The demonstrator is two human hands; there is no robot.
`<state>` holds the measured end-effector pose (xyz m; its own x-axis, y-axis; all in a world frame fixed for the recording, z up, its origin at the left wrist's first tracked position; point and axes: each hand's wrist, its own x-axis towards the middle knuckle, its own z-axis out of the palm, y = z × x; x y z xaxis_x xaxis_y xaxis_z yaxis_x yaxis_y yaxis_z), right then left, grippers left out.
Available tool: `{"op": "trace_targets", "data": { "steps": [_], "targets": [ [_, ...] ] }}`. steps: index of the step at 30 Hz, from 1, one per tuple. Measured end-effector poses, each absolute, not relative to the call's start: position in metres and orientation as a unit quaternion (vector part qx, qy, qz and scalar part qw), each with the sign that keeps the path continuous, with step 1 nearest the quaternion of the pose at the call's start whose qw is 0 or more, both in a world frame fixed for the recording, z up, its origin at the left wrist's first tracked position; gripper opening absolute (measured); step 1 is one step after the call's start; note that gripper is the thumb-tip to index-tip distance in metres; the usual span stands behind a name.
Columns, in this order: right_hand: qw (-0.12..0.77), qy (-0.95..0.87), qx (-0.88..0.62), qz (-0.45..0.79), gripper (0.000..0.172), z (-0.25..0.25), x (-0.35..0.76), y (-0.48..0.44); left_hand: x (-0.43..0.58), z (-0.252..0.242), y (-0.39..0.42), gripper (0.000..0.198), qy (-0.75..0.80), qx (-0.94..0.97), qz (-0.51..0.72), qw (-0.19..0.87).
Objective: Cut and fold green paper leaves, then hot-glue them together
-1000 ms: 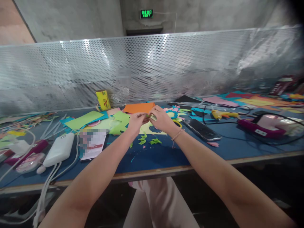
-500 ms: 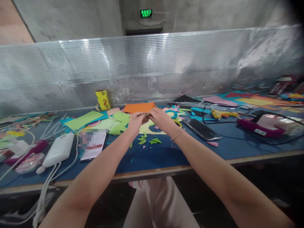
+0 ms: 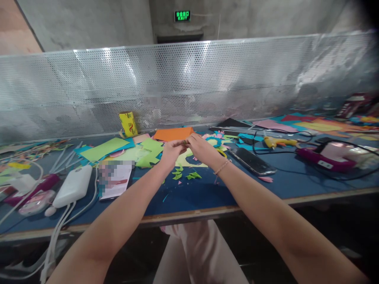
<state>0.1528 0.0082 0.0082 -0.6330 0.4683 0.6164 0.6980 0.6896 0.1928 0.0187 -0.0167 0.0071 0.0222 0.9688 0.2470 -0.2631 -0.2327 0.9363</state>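
Note:
My left hand (image 3: 172, 152) and my right hand (image 3: 199, 146) meet above the middle of the table, fingertips pinched together. Between them is something tiny and dark greenish, mostly hidden by the fingers; its kind does not show. Just behind the hands lies an orange paper sheet (image 3: 173, 134). Several cut green paper pieces (image 3: 193, 175) are scattered on the blue tabletop below them. Left of my left hand is a light green paper sheet (image 3: 150, 152) with cut edges. A blue paper ring (image 3: 215, 141) with a pale centre lies beyond my right wrist.
To the right are a black phone (image 3: 251, 161), a yellow glue gun (image 3: 280, 142) with a black cord and a purple power strip (image 3: 324, 159). A white power bank (image 3: 74, 186) with cables and another phone (image 3: 116, 180) lie left. A perforated metal panel (image 3: 177, 86) stands behind.
My left hand has shifted slightly to the right, its fingers closer to my right hand's. Otherwise the table looks the same.

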Motion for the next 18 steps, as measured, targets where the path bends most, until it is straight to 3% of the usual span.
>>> {"op": "trace_targets", "data": {
  "steps": [18],
  "targets": [
    [0.368,-0.862,-0.345,-0.041,0.009,0.0148,0.1529,0.0057,0.018,0.002,-0.0124,0.023,0.371,0.544,0.599,0.456]
  ]
}}
